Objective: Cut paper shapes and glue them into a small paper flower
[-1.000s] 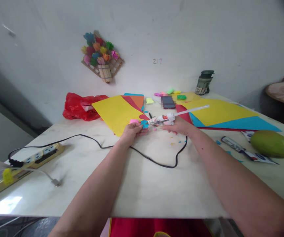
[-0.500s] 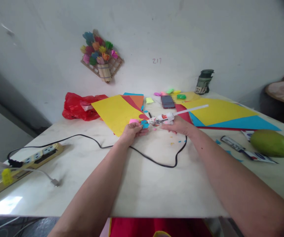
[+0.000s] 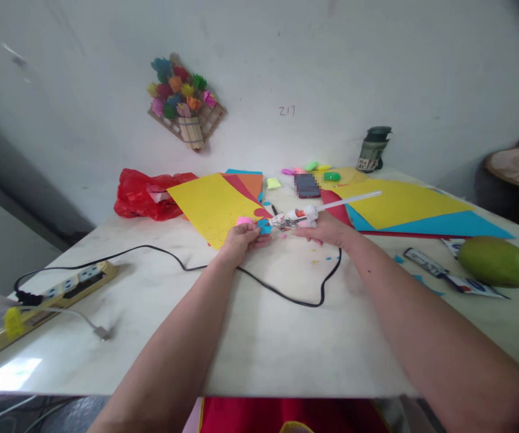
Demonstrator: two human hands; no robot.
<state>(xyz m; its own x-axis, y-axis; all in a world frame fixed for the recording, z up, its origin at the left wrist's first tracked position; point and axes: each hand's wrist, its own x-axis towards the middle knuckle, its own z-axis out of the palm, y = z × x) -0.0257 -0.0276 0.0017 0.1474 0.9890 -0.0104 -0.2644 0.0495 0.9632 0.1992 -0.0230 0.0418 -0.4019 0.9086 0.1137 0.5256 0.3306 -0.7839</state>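
Note:
My right hand [image 3: 325,230] is closed round a white hot glue gun [image 3: 296,217], with a long clear glue stick [image 3: 352,199] jutting from its back end. The gun's nozzle points left, at a small blue paper cutout [image 3: 264,226]. That cutout is pinched in the fingers of my left hand [image 3: 243,242]; whether the nozzle touches it I cannot tell. Just behind my left fingers is a pink piece [image 3: 245,221], and a red paper cutout [image 3: 263,213] lies behind the blue one. The gun's black cord [image 3: 281,293] loops over the table below my hands.
Yellow sheets [image 3: 209,201] and blue sheets [image 3: 448,225] lie on both sides. A red plastic bag [image 3: 144,195], a phone [image 3: 307,186] and a green bottle [image 3: 373,149] stand or lie farther back. A power strip [image 3: 74,284] is at left; a green fruit [image 3: 497,262] and tubes [image 3: 426,263] at right.
Almost nothing differs. Both hands, the glue gun and the blue cutout keep nearly the same place, with only a very slight shift at the cutout.

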